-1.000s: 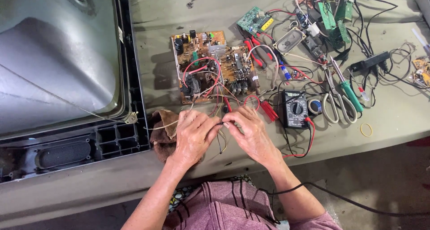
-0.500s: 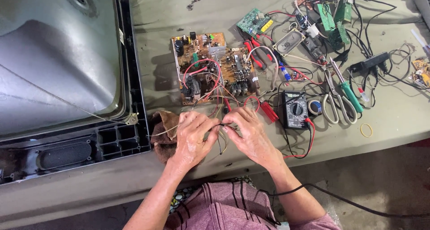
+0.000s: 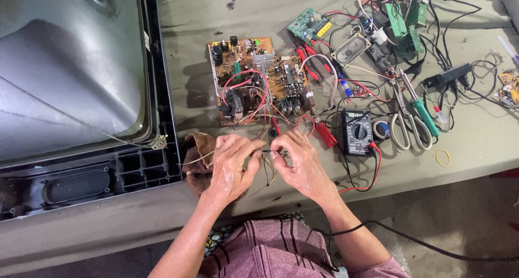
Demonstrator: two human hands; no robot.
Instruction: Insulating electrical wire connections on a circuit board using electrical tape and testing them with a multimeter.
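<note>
Both hands, left hand (image 3: 231,164) and right hand (image 3: 298,161), stay pinched on thin wires (image 3: 266,158) near the circuit board (image 3: 259,79); barely anything moved.

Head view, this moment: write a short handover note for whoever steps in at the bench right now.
Left hand: fingertips pinched on thin wires, just in front of the brown circuit board.
Right hand: pinching the same wires from the other side; the hands almost meet.
Things: the wires run up to the board. A multimeter lies right of the hands, scissors and a green-handled soldering iron beyond it. A brown cloth sits by the left hand, a television casing at far left.
Done: board is out on the table, wires in hand.
Left: the wires are still held, not released.
</note>
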